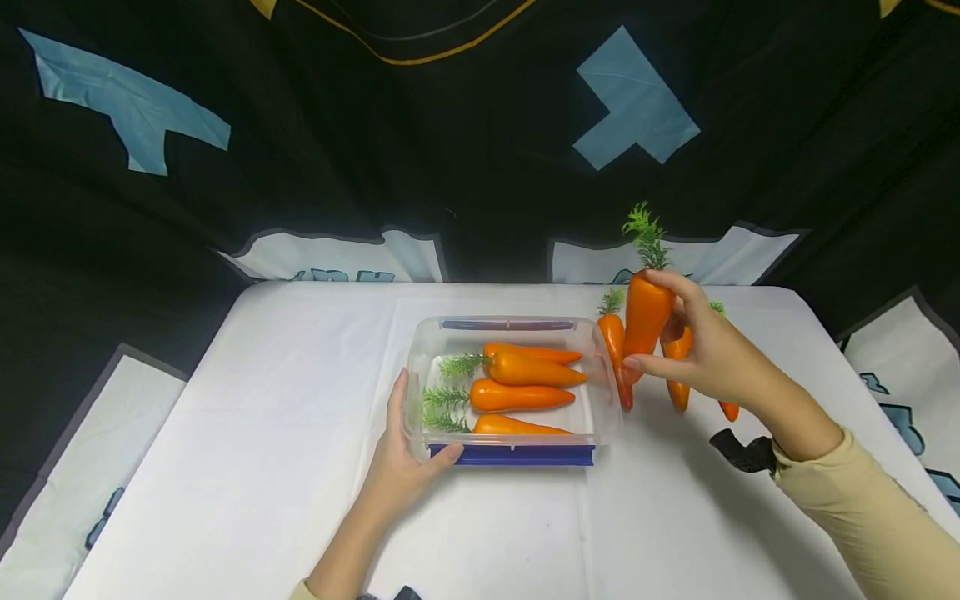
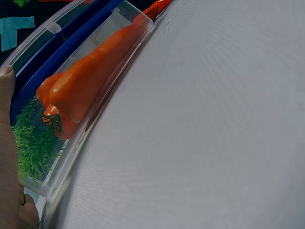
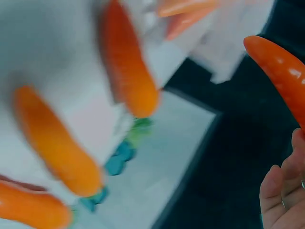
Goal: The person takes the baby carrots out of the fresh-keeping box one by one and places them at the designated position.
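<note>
A clear plastic container (image 1: 600,425) with a blue front latch (image 1: 517,455) stands on the white table. Several orange carrots with green leafy tops lie inside it, tips to the right, one of them a front carrot (image 2: 90,71). My left hand (image 1: 405,467) grips the container's front left corner, thumb on the rim. Raised right of the container, a large carrot (image 1: 647,312) is held between the thumb and fingers of my right hand (image 1: 701,342), its leafy top up. In the right wrist view that carrot (image 3: 281,71) shows at the right edge above the fingers.
Three more carrots lie on the table (image 1: 247,433) at the right: one carrot (image 1: 612,337) beside the container, a second carrot (image 1: 678,390) under my right hand, and a third carrot (image 1: 729,410) partly hidden. A dark patterned cloth (image 1: 450,167) hangs behind the table.
</note>
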Demonstrator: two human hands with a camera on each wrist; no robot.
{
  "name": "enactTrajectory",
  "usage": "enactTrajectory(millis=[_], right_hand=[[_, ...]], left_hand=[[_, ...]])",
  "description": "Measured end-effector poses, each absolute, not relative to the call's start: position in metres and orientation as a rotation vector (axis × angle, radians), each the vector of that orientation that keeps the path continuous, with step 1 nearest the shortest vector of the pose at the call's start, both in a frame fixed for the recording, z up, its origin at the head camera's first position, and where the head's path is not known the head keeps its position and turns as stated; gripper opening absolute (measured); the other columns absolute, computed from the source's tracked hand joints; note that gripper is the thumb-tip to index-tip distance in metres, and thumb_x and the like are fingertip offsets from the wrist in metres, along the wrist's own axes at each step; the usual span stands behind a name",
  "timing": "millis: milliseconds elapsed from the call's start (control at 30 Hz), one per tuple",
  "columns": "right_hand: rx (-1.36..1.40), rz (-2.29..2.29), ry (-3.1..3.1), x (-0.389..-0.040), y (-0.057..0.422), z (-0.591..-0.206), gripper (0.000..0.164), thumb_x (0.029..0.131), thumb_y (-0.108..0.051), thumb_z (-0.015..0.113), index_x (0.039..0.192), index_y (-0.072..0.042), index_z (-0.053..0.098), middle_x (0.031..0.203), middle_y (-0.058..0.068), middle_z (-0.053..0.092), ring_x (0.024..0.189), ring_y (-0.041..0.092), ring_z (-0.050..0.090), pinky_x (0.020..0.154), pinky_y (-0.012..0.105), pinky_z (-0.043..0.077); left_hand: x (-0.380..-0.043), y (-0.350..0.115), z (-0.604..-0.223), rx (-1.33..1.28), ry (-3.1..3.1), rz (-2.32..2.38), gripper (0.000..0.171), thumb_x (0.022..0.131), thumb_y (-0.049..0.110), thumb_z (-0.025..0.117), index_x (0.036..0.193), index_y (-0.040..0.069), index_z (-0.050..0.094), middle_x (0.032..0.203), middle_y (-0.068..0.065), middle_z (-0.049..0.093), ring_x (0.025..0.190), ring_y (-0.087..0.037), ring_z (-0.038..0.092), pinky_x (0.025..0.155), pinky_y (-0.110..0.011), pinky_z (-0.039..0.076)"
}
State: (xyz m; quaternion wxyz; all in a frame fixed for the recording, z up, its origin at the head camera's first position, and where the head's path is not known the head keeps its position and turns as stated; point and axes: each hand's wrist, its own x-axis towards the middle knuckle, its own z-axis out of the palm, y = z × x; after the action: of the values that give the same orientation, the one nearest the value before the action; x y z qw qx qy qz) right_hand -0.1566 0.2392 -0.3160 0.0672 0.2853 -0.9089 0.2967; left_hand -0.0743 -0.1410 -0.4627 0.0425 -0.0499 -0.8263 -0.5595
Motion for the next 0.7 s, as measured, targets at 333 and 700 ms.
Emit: enactTrajectory(millis=[333, 700], right_hand=[[0.731, 0.913, -2.877, -0.17, 0.269, -0.348, 0.105, 0.078, -0.019, 0.086, 0.156, -0.02, 0.014, 0.104, 0.01, 0.057, 0.08, 0.023, 0.05, 0.064, 0.025, 0.047], [0.65, 0.973, -3.089, -0.185, 0.28, -0.374, 0.107, 0.078, -0.032, 0.085, 0.156, -0.025, 0.013, 0.13, 0.018, 0.051, 0.105, 0.034, 0.056, 0.086, 0.055, 0.054]], left_hand=[[-0.075, -0.141, -0.465, -0.146, -2.525, -1.711, 0.116, 0.078, 0.031, 0.083, 0.157, 0.045, -0.001, 0.167, -0.001, 0.017, 0.149, -0.038, 0.028, 0.112, -0.067, 0.03], [-0.075, -0.141, -0.465, -0.143, -2.53, -1.711, 0.116, 0.078, 0.031, 0.083, 0.156, 0.046, -0.001, 0.167, 0.0, 0.017, 0.148, -0.037, 0.03, 0.112, -0.067, 0.031]])
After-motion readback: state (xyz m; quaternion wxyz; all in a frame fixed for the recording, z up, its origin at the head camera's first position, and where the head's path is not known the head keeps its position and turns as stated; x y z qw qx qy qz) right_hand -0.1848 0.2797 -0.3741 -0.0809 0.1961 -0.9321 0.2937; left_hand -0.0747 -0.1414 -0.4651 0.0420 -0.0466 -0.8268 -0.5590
